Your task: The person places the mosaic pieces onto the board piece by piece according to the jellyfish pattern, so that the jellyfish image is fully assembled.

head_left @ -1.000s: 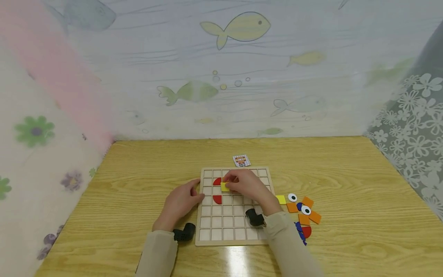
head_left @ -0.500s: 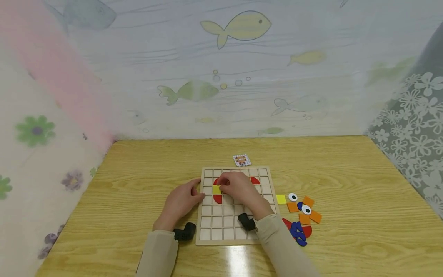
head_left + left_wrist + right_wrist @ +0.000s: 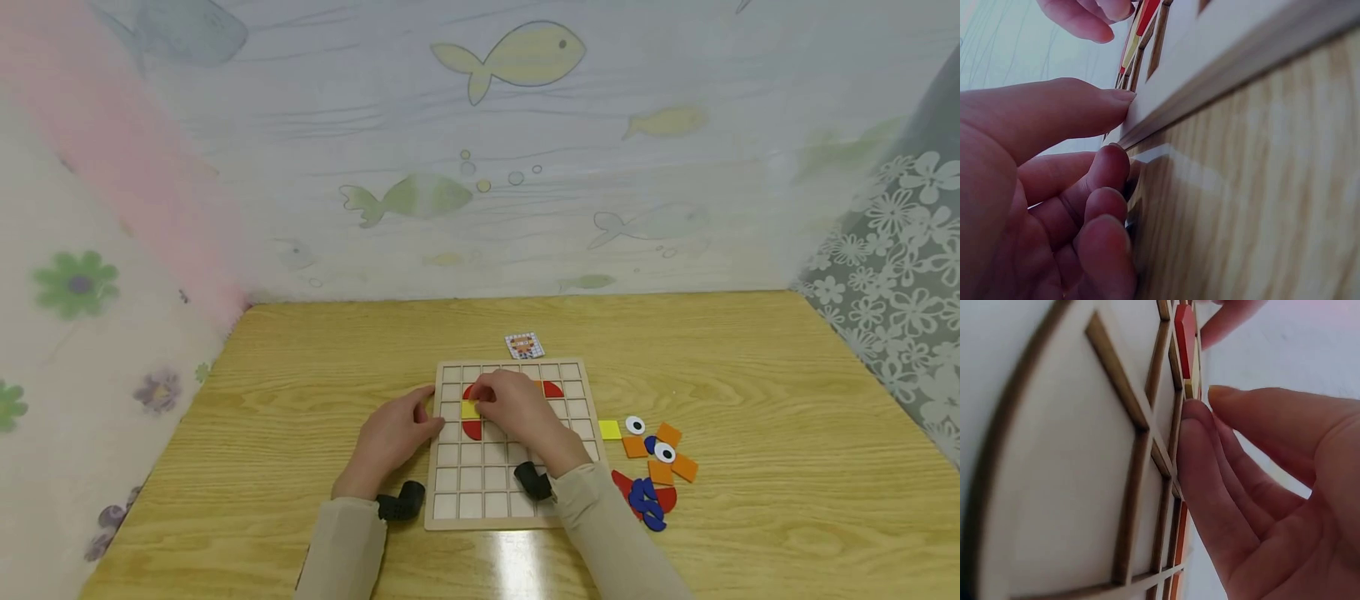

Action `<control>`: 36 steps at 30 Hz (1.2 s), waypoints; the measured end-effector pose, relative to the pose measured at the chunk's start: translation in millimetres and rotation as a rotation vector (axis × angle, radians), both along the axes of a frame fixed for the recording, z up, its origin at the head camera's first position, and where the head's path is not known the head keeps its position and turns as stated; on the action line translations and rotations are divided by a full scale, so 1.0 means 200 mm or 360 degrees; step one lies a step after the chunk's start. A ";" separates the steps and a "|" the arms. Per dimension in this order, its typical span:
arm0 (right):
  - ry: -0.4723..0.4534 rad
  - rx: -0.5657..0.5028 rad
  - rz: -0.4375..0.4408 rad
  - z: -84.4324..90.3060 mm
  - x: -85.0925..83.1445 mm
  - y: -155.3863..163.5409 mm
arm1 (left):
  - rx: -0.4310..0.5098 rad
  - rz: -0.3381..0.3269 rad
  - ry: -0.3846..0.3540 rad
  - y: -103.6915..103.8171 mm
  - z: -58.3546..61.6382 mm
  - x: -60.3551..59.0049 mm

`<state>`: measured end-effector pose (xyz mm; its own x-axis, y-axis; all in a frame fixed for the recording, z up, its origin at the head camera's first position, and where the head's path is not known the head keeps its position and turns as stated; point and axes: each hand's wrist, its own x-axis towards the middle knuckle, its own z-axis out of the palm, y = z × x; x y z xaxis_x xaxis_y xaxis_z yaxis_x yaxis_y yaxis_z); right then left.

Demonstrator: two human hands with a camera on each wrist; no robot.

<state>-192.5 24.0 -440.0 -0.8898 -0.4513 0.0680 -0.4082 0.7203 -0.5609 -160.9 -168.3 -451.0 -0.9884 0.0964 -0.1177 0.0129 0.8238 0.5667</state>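
A wooden grid board lies on the table in the head view. My right hand reaches over it and pinches a yellow square tile at its right edge. The tile lies in a cell between two red semicircles; a third red piece sits further right. In the right wrist view the thumb and index tips meet at the yellow tile on the board. My left hand rests on the table, its thumb against the board's left rim, fingers loosely curled.
Loose pieces lie right of the board: a yellow square, two eye discs, orange shapes, blue pieces and a red one. A small picture card lies behind the board. Patterned curtains enclose the table.
My right hand carried the yellow tile leftward from the board's middle columns to the cell between the two red semicircles. Over the last half second it stayed there. The left hand has not moved.
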 end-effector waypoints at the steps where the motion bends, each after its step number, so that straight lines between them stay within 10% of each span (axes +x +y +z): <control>1: -0.0013 -0.0013 0.0006 0.00 0.00 0.00 | 0.0004 0.0002 -0.0003 0.00 0.00 0.00; 21: -0.0062 0.0013 0.0081 0.07 0.18 0.30 | 0.0028 0.0114 0.0015 0.09 0.01 0.18; 36: -0.0163 0.0053 0.0002 0.11 0.15 0.65 | 0.0019 0.0115 -0.0009 0.09 0.03 0.18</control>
<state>-161.7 153.8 -417.0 -0.8907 -0.4530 -0.0383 -0.3511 0.7388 -0.5752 -124.3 -149.5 -445.2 -0.9921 0.0264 -0.1224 -0.0494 0.8158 0.5762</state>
